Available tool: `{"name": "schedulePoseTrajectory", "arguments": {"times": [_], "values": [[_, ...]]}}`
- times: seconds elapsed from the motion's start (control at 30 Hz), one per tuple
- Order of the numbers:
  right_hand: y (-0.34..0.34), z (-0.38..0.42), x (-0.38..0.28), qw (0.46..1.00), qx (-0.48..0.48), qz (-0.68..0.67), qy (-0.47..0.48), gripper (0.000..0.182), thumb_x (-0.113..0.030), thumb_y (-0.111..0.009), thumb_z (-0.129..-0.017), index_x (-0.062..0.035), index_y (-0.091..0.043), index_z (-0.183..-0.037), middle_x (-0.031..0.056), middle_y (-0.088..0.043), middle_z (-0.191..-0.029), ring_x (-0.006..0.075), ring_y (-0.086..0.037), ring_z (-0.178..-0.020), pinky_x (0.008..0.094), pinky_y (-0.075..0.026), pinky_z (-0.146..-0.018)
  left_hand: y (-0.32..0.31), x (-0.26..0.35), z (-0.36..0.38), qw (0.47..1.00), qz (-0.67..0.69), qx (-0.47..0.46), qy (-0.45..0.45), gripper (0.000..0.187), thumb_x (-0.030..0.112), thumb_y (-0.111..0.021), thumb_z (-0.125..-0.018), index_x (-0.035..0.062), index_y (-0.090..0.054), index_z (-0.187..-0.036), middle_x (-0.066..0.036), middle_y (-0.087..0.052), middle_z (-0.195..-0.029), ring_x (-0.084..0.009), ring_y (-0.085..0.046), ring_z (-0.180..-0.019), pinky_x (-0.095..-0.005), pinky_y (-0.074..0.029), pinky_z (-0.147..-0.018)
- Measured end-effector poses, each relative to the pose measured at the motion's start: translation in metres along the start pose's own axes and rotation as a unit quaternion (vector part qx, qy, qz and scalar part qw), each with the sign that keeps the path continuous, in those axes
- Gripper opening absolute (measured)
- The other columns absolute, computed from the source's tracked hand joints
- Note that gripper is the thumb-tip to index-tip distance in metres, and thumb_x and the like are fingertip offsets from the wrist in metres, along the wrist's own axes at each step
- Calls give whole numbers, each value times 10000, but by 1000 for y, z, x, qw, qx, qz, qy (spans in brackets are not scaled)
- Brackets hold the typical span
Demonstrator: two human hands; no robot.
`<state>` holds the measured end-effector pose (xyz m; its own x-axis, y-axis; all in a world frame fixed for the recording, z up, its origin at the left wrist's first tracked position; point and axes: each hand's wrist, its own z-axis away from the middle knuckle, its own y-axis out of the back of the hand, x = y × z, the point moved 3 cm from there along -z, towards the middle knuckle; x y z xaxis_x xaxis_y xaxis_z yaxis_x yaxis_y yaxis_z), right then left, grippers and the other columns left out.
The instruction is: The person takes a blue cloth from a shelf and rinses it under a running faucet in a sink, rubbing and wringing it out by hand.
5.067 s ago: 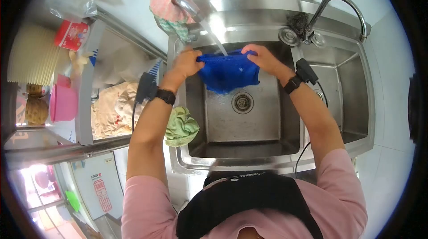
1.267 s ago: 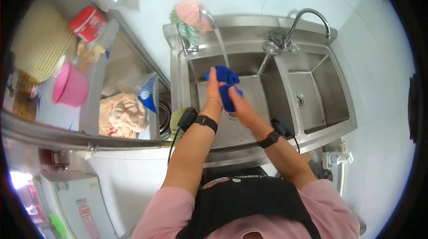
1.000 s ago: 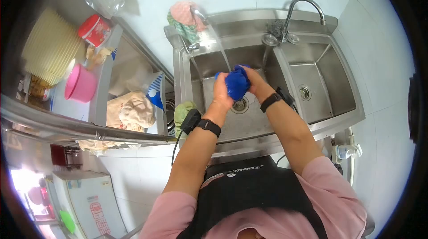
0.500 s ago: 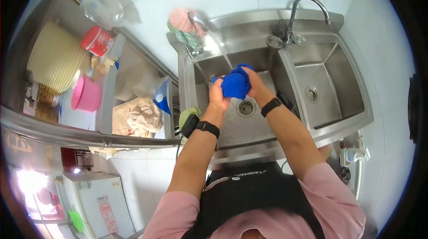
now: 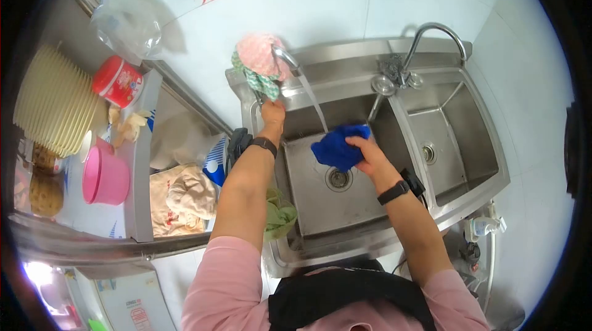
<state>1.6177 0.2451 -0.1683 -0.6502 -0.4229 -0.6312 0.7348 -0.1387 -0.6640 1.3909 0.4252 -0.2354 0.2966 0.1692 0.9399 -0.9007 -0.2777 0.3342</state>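
A crumpled blue cloth (image 5: 339, 148) hangs over the left sink basin (image 5: 308, 214), above its drain. My right hand (image 5: 369, 153) is closed on the cloth's right side, thumb on top. At the basin's back left corner, my left hand (image 5: 273, 111) has its fingers closed at the tap handle, which they mostly cover. Just above that hand, a pink cloth (image 5: 259, 53) and a green-and-white cloth (image 5: 262, 83) drape over the tap (image 5: 286, 57). Water (image 5: 312, 99) streams from its spout into the basin behind the blue cloth.
To the right is a second basin (image 5: 459, 164) with an arched tap (image 5: 439, 26). A shelf at left carries stacked plates (image 5: 55, 99), a red tub (image 5: 118, 81) and a pink container (image 5: 108, 177). Green cloth (image 5: 279, 214) hangs at the sink's left edge.
My left hand has let go of the blue cloth and moved back and left to the tap handle. The cloth, now in my right hand alone, has spread out. The view has shifted.
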Motion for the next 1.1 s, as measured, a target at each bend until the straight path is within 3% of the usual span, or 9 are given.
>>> {"name": "schedulePoseTrajectory", "arguments": {"times": [0.2, 0.23, 0.3, 0.33, 0.43, 0.57, 0.73, 0.97, 1.1], "values": [[6, 13, 23, 986, 99, 136, 12, 263, -90, -559, -721, -57, -520, -979, 66, -557, -889, 181, -541, -799, 310, -449, -700, -2, 33, -4, 997, -32, -2, -68, 251, 149, -533, -772, -3, -463, -959, -118, -544, -835, -206, -524, -687, -314, -439, -598], [7, 12, 27, 984, 89, 152, -2, 257, -97, -555, -727, -66, -525, -981, 60, -559, -889, 172, -540, -793, 302, -445, -701, -5, 24, 8, 978, 195, -46, -58, 364, 200, -556, -747, 27, -429, -1041, -123, -515, -980, -232, -494, -853, -351, -412, -714], [-11, 17, 21, 986, 29, 164, 0, 237, -130, -525, -756, -70, -526, -985, 59, -562, -893, 167, -540, -812, 294, -440, -718, -11, 11, 22, 974, -130, 54, -175, 476, 241, -553, -724, 27, -383, -1114, -140, -486, -1005, -238, -464, -915, -348, -358, -804], [-21, 22, 16, 988, -10, 153, 24, 234, -156, -508, -774, -63, -526, -987, 60, -561, -902, 166, -541, -817, 290, -439, -719, 5, 45, 53, 985, 119, -88, 88, 499, 197, -548, -709, 9, -369, -1135, -148, -484, -1008, -236, -464, -926, -336, -362, -802], [-13, 14, 14, 918, 15, 393, 44, 250, -174, -472, -801, -33, -496, -1006, 73, -567, -879, 165, -552, -775, 280, -450, -672, 37, 57, 84, 995, 63, -74, -26, 426, 100, -516, -700, 6, -406, -1101, -129, -506, -974, -206, -480, -906, -306, -387, -751], [-31, 1, 11, 928, -14, 373, 15, 236, -189, -465, -807, -28, -499, -976, 90, -574, -814, 178, -567, -688, 277, -464, -599, 97, 69, 128, 988, -38, -119, -95, 316, 59, -494, -701, 16, -487, -1014, -129, -519, -952, -216, -492, -899, -303, -388, -763], [-51, 14, -4, 984, -55, 169, -33, 265, -280, -488, -807, -44, -505, -925, 104, -576, -837, 208, -574, -733, 318, -476, -662, 207, 169, 178, 915, -187, 116, -338, 272, 71, -503, -692, 45, -517, -962, -170, -512, -971, -280, -486, -923, -320, -388, -790], [-67, 41, -7, 981, -176, -30, -73, 312, -165, -536, -762, -43, -476, -1043, 108, -543, -969, 246, -537, -875, 382, -440, -770, 316, 236, 217, 755, -313, 406, -408, 342, 89, -569, -637, 15, -496, -963, -179, -499, -897, -326, -474, -873, -381, -382, -766], [-64, 46, -5, 990, -127, 20, -62, 361, -70, -516, -731, -48, -440, -1083, 122, -506, -1029, 278, -520, -901, 416, -432, -781, 327, 257, 229, 753, -349, 434, -350, 353, 113, -586, -621, 20, -498, -950, -181, -494, -905, -335, -464, -882, -384, -385, -767]]}}
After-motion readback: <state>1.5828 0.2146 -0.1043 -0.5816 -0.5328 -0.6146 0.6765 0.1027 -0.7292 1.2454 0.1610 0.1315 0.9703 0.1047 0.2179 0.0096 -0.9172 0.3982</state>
